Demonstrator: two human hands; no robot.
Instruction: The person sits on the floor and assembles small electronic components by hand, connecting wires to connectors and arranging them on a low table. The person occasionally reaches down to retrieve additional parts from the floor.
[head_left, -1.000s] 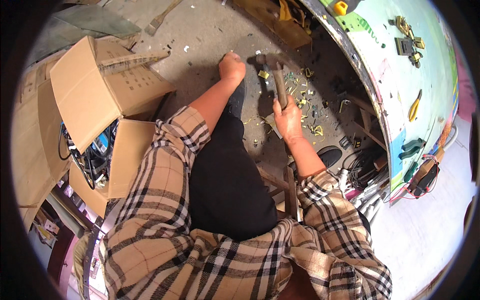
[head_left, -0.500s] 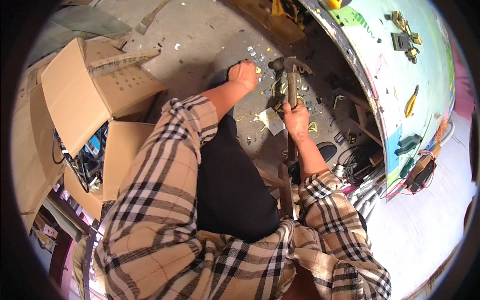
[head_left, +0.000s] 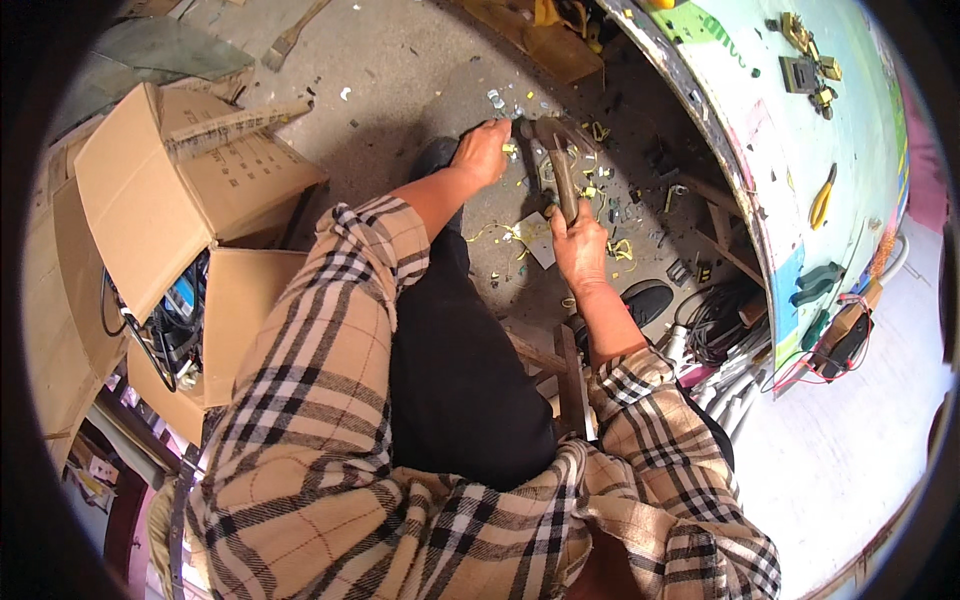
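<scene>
My right hand (head_left: 580, 250) grips the wooden handle of a claw hammer (head_left: 564, 188). The hammer's dark metal head is smeared by motion and lies just right of my left hand (head_left: 482, 152). Low over the floor, that left hand is closed, with a small yellow part (head_left: 511, 148) at its fingertips. Whether the hammer head touches the part cannot be made out. Around both hands, small broken pieces and yellow scraps lie scattered on the concrete floor. A pale square piece (head_left: 540, 238) lies just left of my right hand.
At left stands an open cardboard box (head_left: 250, 320) with cables inside. A curved-looking tabletop (head_left: 790, 160) on the right carries yellow-handled pliers (head_left: 824, 198), green-handled tools (head_left: 818, 285) and small electronic parts. Coiled black cable (head_left: 712, 325) lies below it. A brush (head_left: 290, 42) rests on the far floor.
The hammer has swung left, its head coming closer to my left hand and its handle now tilting left. My right hand has moved slightly left; my left hand has shifted a little left too.
</scene>
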